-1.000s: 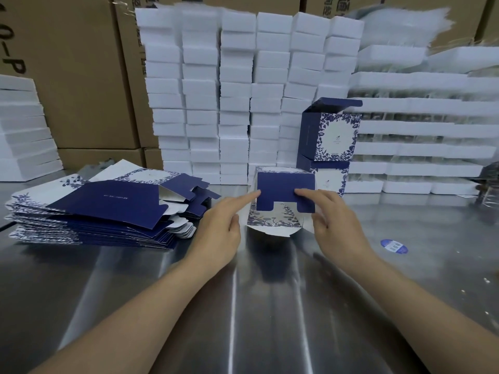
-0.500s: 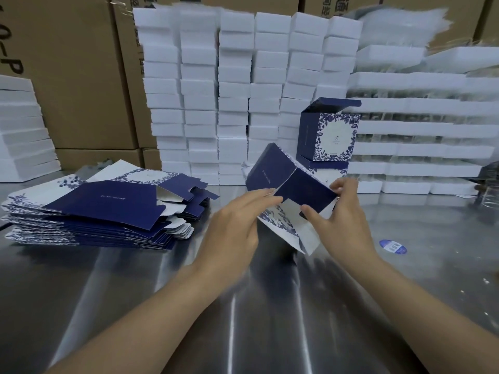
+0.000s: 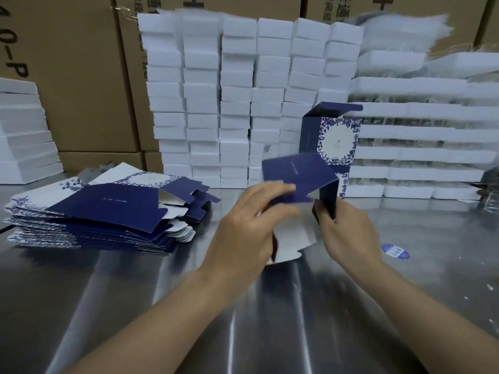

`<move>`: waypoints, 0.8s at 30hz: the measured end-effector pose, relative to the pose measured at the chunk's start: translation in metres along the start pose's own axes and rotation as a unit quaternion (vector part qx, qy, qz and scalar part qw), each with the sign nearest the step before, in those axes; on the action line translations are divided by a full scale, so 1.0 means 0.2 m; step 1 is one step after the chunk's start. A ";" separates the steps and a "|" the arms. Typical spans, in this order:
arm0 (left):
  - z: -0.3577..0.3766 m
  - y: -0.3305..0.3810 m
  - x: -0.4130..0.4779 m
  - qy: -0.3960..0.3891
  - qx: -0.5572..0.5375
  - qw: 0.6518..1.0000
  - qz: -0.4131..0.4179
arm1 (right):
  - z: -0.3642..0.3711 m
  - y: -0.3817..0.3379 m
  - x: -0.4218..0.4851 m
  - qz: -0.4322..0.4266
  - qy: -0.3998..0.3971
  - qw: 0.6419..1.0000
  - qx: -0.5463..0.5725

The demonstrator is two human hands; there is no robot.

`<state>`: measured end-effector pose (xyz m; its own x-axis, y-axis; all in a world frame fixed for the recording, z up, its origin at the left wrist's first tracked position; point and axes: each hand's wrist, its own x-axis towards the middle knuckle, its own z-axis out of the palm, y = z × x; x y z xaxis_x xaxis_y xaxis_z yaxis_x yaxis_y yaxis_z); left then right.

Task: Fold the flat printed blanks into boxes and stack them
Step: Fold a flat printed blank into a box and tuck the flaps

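Both hands hold one half-folded box (image 3: 299, 182) above the steel table (image 3: 135, 306), a little right of the middle of the view. The left hand (image 3: 248, 228) grips the box from the left side, with the fingers closed over the dark blue panel and the thumb hidden behind it. The right hand (image 3: 343, 233) pinches the narrow blue side panel at the right edge, which stands almost upright. The wide blue panel is tilted: its long axis runs from about 10 o'clock down to 4 o'clock, and a thin line of print on it follows nearly the same way. The open end of the box faces down toward the person, and a white flap (image 3: 290, 238) hangs from it between the two hands, close above the table. The picture is blurred here, so I cannot tell whether the flap touches the table.

At 9 o'clock from the hands lies the pile of flat blanks (image 3: 94, 211), well apart, with tabs pointing to the right. At 1 o'clock, just behind the held box, two finished boxes (image 3: 334, 136) stand one on the other, the top one with its lid open. Behind them rise columns of white foam blocks (image 3: 237, 98). A round blue sticker (image 3: 395, 251) lies on the table at 3 o'clock.
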<state>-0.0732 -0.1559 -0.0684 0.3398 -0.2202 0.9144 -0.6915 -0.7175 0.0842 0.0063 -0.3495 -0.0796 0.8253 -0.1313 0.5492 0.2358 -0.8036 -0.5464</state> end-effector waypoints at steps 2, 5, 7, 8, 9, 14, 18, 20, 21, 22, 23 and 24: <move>0.00 0.02 0.01 0.038 -0.029 0.999 -0.008 | 0.00 -0.03 0.00 0.033 -0.021 0.995 0.092; 0.02 0.02 0.00 0.080 -0.104 0.990 -0.042 | 0.00 -0.10 -0.02 0.078 -0.049 0.961 0.260; 0.03 0.02 0.00 0.103 -0.154 0.973 -0.134 | -0.01 -0.14 -0.04 0.115 -0.049 0.927 0.354; 0.03 0.02 0.00 0.117 -0.183 0.957 -0.193 | -0.01 -0.16 -0.05 0.139 -0.050 0.907 0.395; 0.05 0.01 -0.01 0.134 -0.216 0.934 -0.250 | -0.02 -0.17 -0.06 0.162 -0.052 0.889 0.425; 0.07 -0.02 0.02 0.118 -0.296 0.835 -0.449 | -0.02 -0.25 -0.07 0.255 -0.108 0.799 0.534; 0.12 0.04 0.00 -0.064 -0.449 0.769 -0.451 | 0.01 -0.32 -0.17 0.225 -0.250 0.777 0.533; 0.13 0.08 -0.02 -0.089 -0.475 0.745 -0.459 | 0.03 -0.32 -0.21 0.213 -0.295 0.766 0.529; 0.13 0.09 -0.02 -0.087 -0.480 0.733 -0.474 | 0.03 -0.32 -0.22 0.208 -0.306 0.761 0.533; 0.13 0.09 -0.03 -0.079 -0.484 0.721 -0.490 | 0.03 -0.33 -0.23 0.205 -0.314 0.756 0.537; 0.12 0.09 -0.02 -0.070 -0.493 0.704 -0.507 | 0.03 -0.33 -0.23 0.201 -0.319 0.753 0.539; 0.12 0.09 -0.02 -0.062 -0.493 0.694 -0.521 | 0.03 -0.34 -0.24 0.200 -0.320 0.753 0.540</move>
<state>-0.0710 -0.1837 -0.0804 0.9929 -0.0199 0.1172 -0.1082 0.2568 0.9604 -0.0458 -0.2844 -0.0726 0.9374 0.3474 -0.0238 -0.1027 0.2104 -0.9722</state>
